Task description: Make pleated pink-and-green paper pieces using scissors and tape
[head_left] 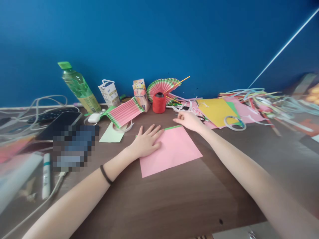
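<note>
A pink paper sheet point(171, 151) with a green strip along its far edge lies on the brown table point(174, 199). My left hand point(146, 142) rests flat on the sheet's left part, fingers spread and open. My right hand point(189, 120) is at the sheet's far right corner, fingers curled loosely; whether it pinches the edge or anything else I cannot make out. Beyond it lies a tangle of white paper scraps point(184, 108).
At the back stand a green bottle point(78, 87), a small carton point(109, 93), a red thread spool point(159, 103), a pleated pink fan point(161, 87) and a folded pink strip point(124, 112). Yellow paper point(216, 111), a tape ring point(234, 122) and paper strips lie right; phone, cables and a pen left.
</note>
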